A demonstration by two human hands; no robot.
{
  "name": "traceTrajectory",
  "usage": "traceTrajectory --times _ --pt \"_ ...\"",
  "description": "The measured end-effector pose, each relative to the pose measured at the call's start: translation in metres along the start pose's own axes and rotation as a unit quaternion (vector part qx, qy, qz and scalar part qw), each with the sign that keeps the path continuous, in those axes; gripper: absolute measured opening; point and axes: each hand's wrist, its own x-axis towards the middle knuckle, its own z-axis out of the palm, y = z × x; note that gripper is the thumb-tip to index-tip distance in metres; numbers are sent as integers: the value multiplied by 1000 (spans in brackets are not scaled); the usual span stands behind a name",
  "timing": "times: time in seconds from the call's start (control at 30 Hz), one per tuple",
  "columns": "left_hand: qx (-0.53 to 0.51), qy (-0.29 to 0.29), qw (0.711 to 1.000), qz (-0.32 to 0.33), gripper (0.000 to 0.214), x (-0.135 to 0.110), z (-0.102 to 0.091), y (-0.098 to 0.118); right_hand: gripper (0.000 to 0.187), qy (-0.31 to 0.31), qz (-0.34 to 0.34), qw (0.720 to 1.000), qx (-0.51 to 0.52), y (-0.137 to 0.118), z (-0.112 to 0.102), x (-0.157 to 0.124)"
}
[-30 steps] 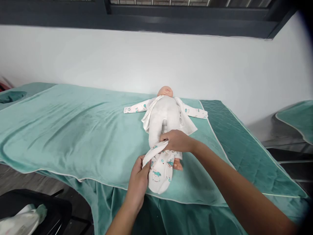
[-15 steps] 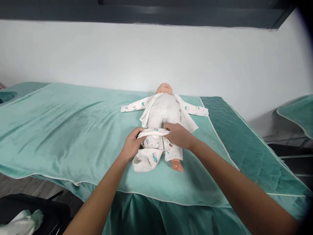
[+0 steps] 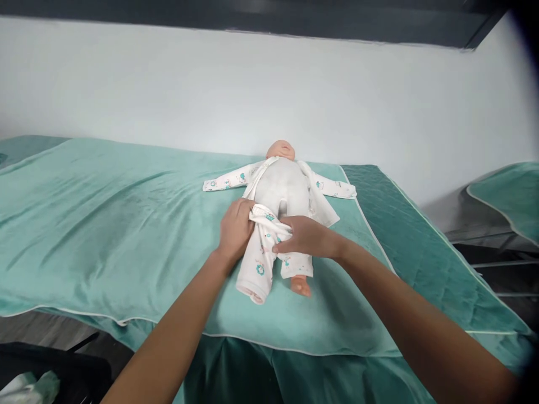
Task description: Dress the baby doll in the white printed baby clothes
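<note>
A baby doll (image 3: pixel 281 182) lies on its back on a green bed cover, its head toward the wall. White printed trousers (image 3: pixel 260 252) are drawn partway up its legs. One foot (image 3: pixel 300 285) sticks out of the right-hand trouser leg; at the left-hand leg's end I see no foot. My left hand (image 3: pixel 236 230) grips the waistband at its left side, fingers closed and partly hidden by the cloth. My right hand (image 3: pixel 309 237) pinches the waistband between the doll's legs. An open white printed jacket (image 3: pixel 324 207) covers the doll's arms, spread out to both sides.
The green bed cover (image 3: pixel 126 224) spreads wide to the left, with a darker quilted strip (image 3: pixel 404 235) at right. Behind stands a white wall (image 3: pixel 189 90). A black chair or bag (image 3: pixel 54 373) with crumpled cloth sits at the lower left, below the bed's edge.
My left hand has moved up and pulled the left side of the waistband higher. The left-hand trouser leg, bunched before, is now drawn out straight. My right hand keeps its hold.
</note>
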Motion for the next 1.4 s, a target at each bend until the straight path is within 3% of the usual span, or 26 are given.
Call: traceTrajectory --times 0.07,0.23,0.37,0.47,0.6,0.7,0.8,0.87,0.97,1.07,1.17,1.23,1.33,1.4 --pt "41 17 999 14 14 0 4 -1 17 52 5 998 -19 -1 3 1" --pt "97 29 995 -9 15 -5 5 4 24 208 37 977 7 7 15 13" --pt "74 -7 995 -71 19 -12 1 9 21 249 65 965 47 9 20 18" --pt "23 -19 995 -99 22 -16 -3 10 23 231 56 969 74 6 18 13" --pt "-127 -7 985 -118 23 -15 -11 11 25 96 -4 981 166 10 -3 -5" --pt "-261 -29 955 -139 23 -10 -21 9 31 35 -19 982 184 24 -24 -18" --pt "-363 -25 916 -170 23 3 -24 -2 34 42 -10 988 145 39 -33 -21" --pt "-357 4 904 -234 25 19 -19 -13 32 89 -19 988 122 43 -31 -16" --pt "-321 5 891 -321 38 48 -4 -27 30 224 -27 966 123 42 -25 -2" --pt "-346 -27 882 -317 45 71 13 -34 28 348 -1 927 141 51 -25 17" --pt "-352 -40 889 -292 39 77 20 -41 26 453 50 882 116 80 -30 34" --pt "-331 -6 895 -299 32 74 17 -51 33 479 97 867 94 104 -29 42" --pt "-256 81 893 -361 29 62 3 -74 38 437 149 886 51 126 -21 45" --pt "-172 97 897 -397 29 54 -9 -88 35 422 155 893 18 131 -17 41"
